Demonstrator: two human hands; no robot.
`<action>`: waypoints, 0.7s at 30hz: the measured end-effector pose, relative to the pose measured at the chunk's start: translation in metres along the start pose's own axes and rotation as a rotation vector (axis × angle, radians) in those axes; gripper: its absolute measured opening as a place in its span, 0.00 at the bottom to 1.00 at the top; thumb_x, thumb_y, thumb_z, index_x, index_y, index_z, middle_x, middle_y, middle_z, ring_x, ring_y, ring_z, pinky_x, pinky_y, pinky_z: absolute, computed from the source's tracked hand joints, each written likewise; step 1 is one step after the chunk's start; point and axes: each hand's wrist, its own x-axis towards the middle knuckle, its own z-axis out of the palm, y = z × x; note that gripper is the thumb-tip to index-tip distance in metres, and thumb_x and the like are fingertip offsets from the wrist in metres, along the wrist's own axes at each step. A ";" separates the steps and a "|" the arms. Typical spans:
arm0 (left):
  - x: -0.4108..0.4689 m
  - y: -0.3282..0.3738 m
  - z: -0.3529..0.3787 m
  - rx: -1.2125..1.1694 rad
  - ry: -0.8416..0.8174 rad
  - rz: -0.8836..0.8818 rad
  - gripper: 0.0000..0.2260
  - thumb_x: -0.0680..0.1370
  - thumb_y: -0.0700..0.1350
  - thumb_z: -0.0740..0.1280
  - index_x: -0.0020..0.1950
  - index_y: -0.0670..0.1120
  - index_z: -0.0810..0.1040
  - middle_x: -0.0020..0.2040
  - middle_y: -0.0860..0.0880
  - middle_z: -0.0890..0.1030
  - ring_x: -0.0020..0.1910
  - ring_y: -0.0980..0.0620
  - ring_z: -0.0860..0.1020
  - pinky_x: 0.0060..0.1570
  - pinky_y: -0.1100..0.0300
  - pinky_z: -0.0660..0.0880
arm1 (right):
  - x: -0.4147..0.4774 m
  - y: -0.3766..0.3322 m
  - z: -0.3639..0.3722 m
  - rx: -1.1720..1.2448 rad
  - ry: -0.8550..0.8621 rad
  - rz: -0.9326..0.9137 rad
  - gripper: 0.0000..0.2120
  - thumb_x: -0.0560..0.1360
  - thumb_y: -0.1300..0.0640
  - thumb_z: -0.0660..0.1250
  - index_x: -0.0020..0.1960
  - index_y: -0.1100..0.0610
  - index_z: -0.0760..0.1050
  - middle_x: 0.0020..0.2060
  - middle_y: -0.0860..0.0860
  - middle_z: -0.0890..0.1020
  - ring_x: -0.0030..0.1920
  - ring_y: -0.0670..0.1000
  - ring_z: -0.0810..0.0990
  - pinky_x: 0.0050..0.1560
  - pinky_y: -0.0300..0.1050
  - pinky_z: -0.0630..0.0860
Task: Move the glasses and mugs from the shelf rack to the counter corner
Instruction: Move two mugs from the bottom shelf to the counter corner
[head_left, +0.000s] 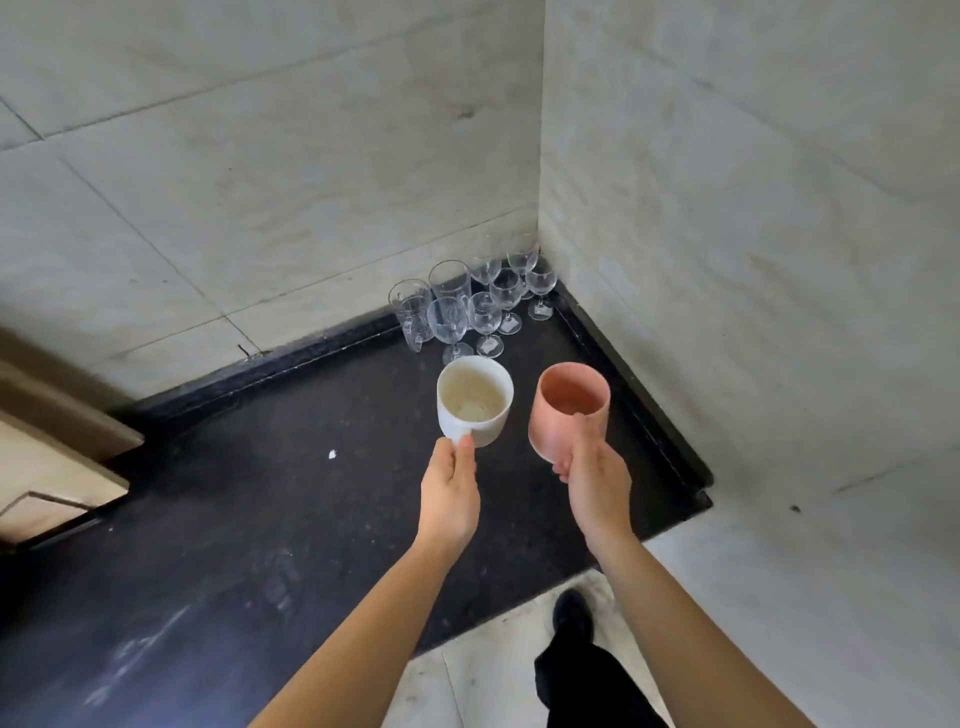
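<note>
Setting: a black stone counter (270, 499) runs into a corner between two pale tiled walls (260, 171); a raised dark lip edges it along both walls.
Wooden edge: at the far left a brown wooden surface (47, 441) borders the counter; what it belongs to cannot be told.
Shelf rack: not in view.
Glasses: a cluster of clear stemmed glasses (483, 296) stands upright, tight in the corner, several touching or nearly so.
Left hand: the left hand (449, 493) holds the white mug (475, 400) by its handle, thumb on top and fingers curled under, over the counter just in front of the glasses.
White mug: upright, empty, with a faint tan stain inside; it looks like stiff, fairly heavy ceramic with a smooth glaze, so the handle seems the surest hold.
Right hand: the right hand (597, 480) wraps the lower side of the pink mug (569, 408), thumb along the near wall; no handle shows.
Pink mug: tilted slightly away, empty, matte, probably less slippery but just as chippable.
Handling: the thin glass beside both mugs looks fragile; setting down with a gap would likely avoid a knock.
Floor: pale tiles, a dark shoe (571, 613) and trouser leg below right.
</note>
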 end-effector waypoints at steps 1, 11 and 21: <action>0.014 0.001 0.012 0.002 0.010 -0.029 0.15 0.84 0.57 0.55 0.44 0.49 0.70 0.39 0.52 0.72 0.39 0.55 0.70 0.41 0.61 0.72 | 0.019 -0.002 0.001 -0.019 -0.021 0.014 0.35 0.78 0.29 0.52 0.61 0.57 0.79 0.50 0.53 0.84 0.51 0.52 0.82 0.54 0.45 0.76; 0.100 -0.025 0.089 -0.023 0.049 -0.219 0.18 0.84 0.55 0.55 0.50 0.41 0.73 0.45 0.50 0.75 0.40 0.56 0.72 0.42 0.63 0.73 | 0.144 0.003 0.025 -0.172 -0.134 0.040 0.26 0.81 0.34 0.54 0.41 0.51 0.79 0.38 0.48 0.84 0.43 0.47 0.82 0.46 0.43 0.73; 0.150 -0.040 0.112 -0.017 -0.017 -0.246 0.19 0.84 0.56 0.53 0.52 0.42 0.72 0.54 0.48 0.77 0.45 0.55 0.78 0.43 0.65 0.70 | 0.197 0.010 0.048 -0.226 -0.144 0.001 0.25 0.83 0.37 0.52 0.45 0.53 0.78 0.40 0.47 0.83 0.44 0.45 0.81 0.52 0.46 0.75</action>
